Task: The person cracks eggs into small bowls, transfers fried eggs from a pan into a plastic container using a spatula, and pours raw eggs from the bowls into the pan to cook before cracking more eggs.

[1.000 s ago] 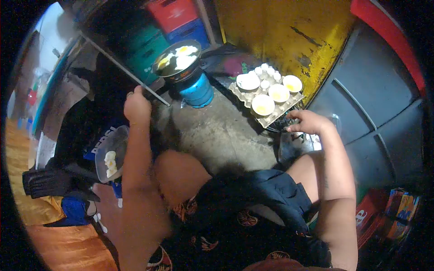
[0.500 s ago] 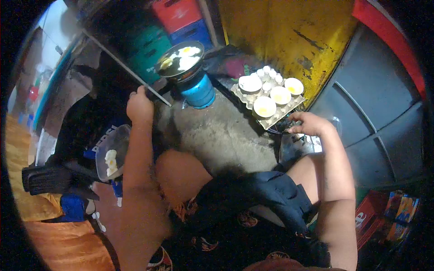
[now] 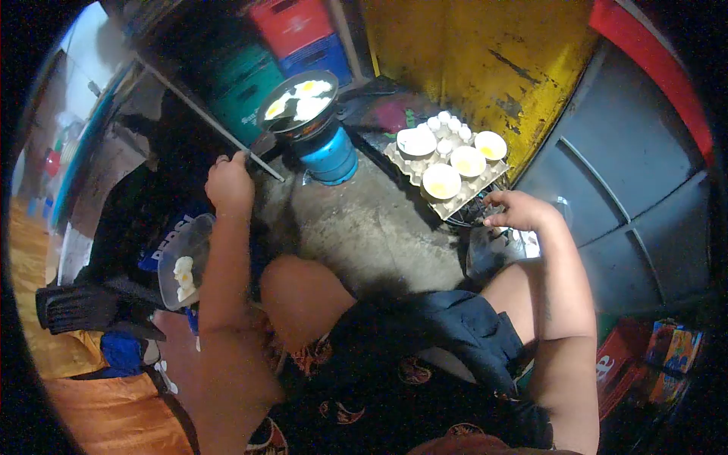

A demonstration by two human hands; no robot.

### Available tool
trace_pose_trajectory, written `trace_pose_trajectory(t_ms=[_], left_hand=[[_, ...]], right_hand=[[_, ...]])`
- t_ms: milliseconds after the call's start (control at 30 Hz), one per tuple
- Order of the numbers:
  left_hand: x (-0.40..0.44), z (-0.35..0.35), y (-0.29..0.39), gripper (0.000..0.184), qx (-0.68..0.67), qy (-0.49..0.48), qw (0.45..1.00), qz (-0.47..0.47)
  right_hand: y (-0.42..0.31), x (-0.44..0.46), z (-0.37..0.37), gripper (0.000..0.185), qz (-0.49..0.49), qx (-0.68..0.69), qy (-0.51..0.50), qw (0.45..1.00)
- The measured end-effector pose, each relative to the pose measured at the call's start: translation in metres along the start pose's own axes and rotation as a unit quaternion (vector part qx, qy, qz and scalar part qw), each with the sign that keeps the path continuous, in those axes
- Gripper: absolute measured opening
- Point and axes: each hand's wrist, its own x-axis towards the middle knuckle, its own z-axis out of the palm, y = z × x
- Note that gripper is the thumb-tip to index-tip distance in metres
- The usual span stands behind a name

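My left hand (image 3: 230, 183) is closed around the end of a dark handle (image 3: 262, 142) that leads to a frying pan (image 3: 334, 98). Several eggs (image 3: 307, 98), white with yellow yolks, lie in the pan. Beneath it stands a blue gas canister stove (image 3: 331, 157). My right hand (image 3: 519, 210) is beside the near right corner of a cardboard egg tray (image 3: 455, 205), fingers loosely curled and thumb apart, with nothing clearly seen in them. On the tray sit bowls with cracked eggs (image 3: 441, 182), a white bowl (image 3: 416, 142) and several whole eggs (image 3: 447, 121).
A clear plastic container (image 3: 168, 258) with pale egg pieces is left of my left forearm. Stacked red (image 3: 292, 26) and green crates (image 3: 246, 87) stand behind the stove. A grey panel (image 3: 614, 182) borders the right. A thin pole (image 3: 193, 106) slants past my left hand.
The pan has shifted slightly left, and the eggs inside have slid left, with a dark gap showing between them. My left hand has moved slightly left. My right hand stays almost still.
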Motion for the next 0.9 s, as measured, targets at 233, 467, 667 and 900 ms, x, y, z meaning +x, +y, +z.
trace_pose_trajectory(t_ms=[233,467,667,900], left_hand=[[0.015,0.014,-0.015,0.036,-0.179,-0.027,0.981,-0.065],[0.017,0.037,-0.022,0.036,-0.306,-0.069,0.941,-0.127],[0.043,0.136,-0.033,0.035,-0.461,-0.09,0.863,-0.187],[0.048,0.149,-0.011,0.028,-0.495,-0.085,0.836,-0.22]], right_hand=[[0.002,0.001,0.001,0.061,0.007,0.011,-0.006,1.0],[0.007,0.008,0.002,0.062,0.016,0.023,-0.01,1.0],[0.007,0.014,0.006,0.062,0.004,0.016,-0.027,1.0],[0.001,0.014,0.009,0.059,0.008,-0.001,-0.024,1.0]])
